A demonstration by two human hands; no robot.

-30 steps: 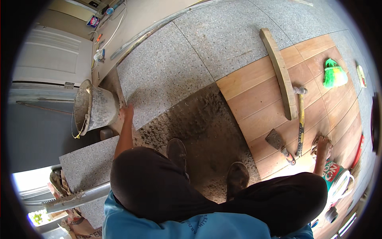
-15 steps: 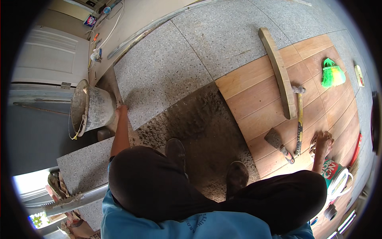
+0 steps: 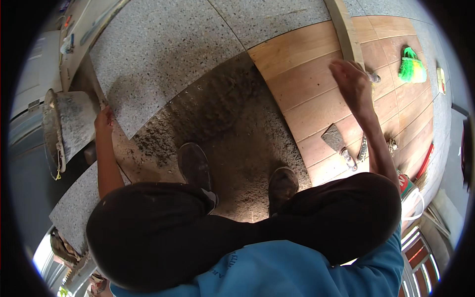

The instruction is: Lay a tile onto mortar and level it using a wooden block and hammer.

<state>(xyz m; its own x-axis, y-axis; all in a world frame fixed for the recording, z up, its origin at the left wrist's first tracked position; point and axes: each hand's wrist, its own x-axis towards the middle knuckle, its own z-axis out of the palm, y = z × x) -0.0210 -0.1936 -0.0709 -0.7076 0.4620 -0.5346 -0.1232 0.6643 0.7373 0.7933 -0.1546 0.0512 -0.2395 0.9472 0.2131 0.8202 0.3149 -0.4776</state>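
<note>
Squatting over a dark, gritty patch [image 3: 232,119], both shoes [image 3: 194,162] planted on it. Speckled grey slab [image 3: 163,54] lies ahead and to the left, its near edge bordering the patch. Left hand [image 3: 104,120] down at the slab's left edge, bucket [image 3: 81,116] just beside; touching or merely next to the edge, cannot tell, nor whether its grip is loaded. Right hand [image 3: 352,84] over the wood-look flooring [image 3: 304,94], fingers curled, overlapping the near end of the timber beam [image 3: 341,24]; whether that grip is grasping anything is not shown. Hammer [image 3: 374,77] head close by, scraper [image 3: 334,138] nearer the knee. Judgement: keep left fingertips along the slab's side, not under it, pressing lightly so it stays put. Beam looks heavy; a firm mid-length hold should stop it swinging into the hammer. Weight best kept even, shoes off the slab's edge.
</note>
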